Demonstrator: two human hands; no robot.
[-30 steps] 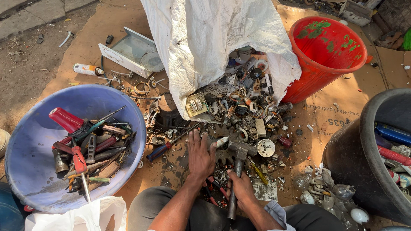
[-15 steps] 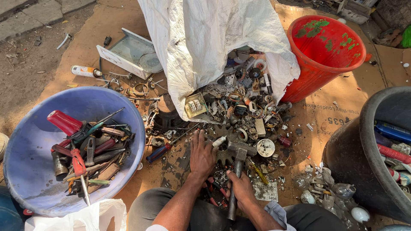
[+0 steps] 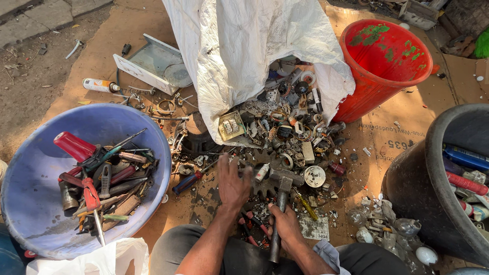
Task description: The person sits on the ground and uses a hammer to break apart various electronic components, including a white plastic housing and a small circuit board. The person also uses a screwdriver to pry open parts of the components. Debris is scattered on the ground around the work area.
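Hands low centre, over scrap pile on brown cardboard sheet (image 3: 407, 132). Right hand (image 3: 285, 226) closed round grey metal handle of steel-headed hammer (image 3: 281, 196); long axis runs near-vertical in view, head away from body, resting on dark toothed gear wheel (image 3: 265, 183). Left hand (image 3: 233, 183) fingers spread, palm down, touching gear's left edge, nearer to gear than right. Blue plastic basin of screwdrivers (image 3: 35, 168) well apart, left. Red bucket (image 3: 387, 66) far right.
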